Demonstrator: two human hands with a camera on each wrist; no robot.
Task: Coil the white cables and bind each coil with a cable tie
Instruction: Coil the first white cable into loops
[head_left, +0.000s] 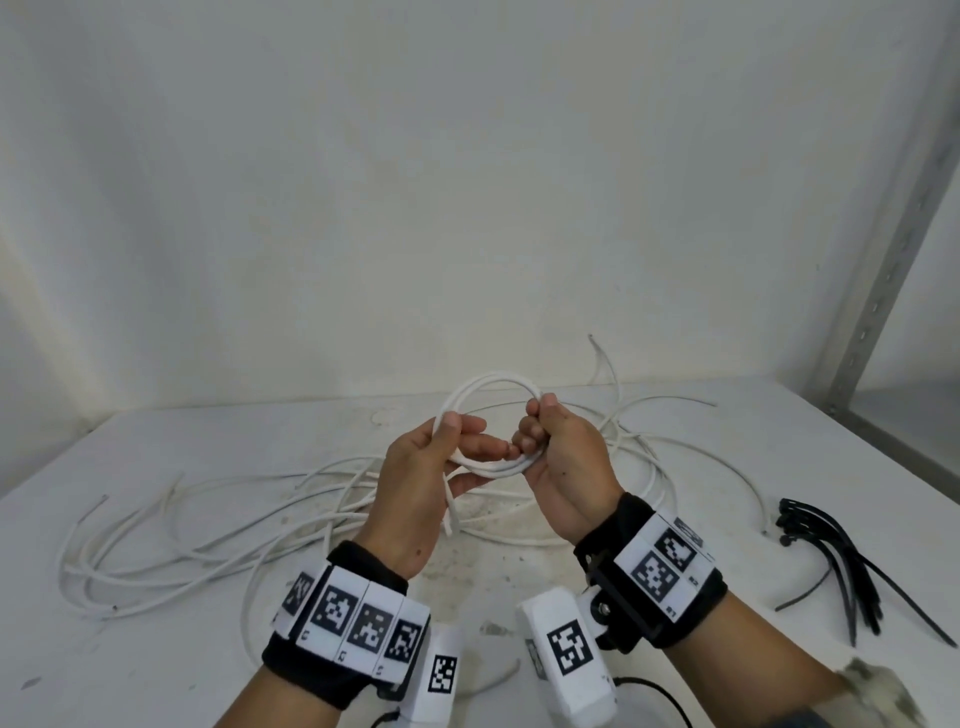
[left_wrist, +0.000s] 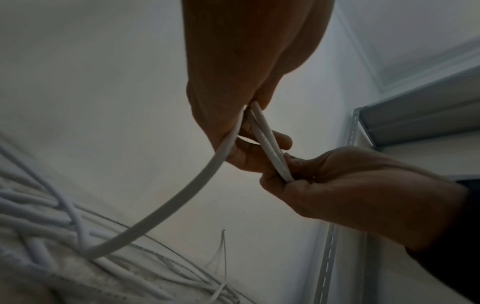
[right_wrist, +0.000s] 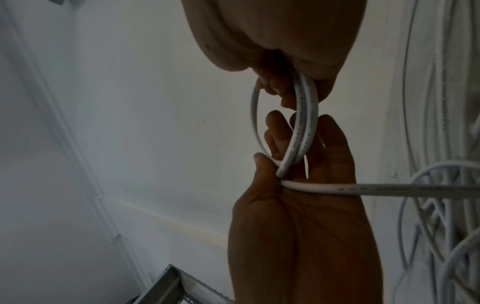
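Note:
A small coil of white cable (head_left: 488, 379) is held up above the table between both hands. My left hand (head_left: 441, 457) pinches the coil's left side with thumb on top and fingers under it. My right hand (head_left: 550, 441) grips the coil's right side in curled fingers. A short free end (head_left: 449, 509) hangs down from the left hand. In the left wrist view the cable (left_wrist: 267, 142) runs between both hands. In the right wrist view the loops (right_wrist: 306, 115) pass through the right hand's fingers. A bundle of black cable ties (head_left: 831, 556) lies on the table to the right.
Several loose white cables (head_left: 208, 530) sprawl over the white table (head_left: 727, 447) behind and to the left of the hands. A grey metal shelf upright (head_left: 883, 270) stands at the right. A plain wall rises behind the table.

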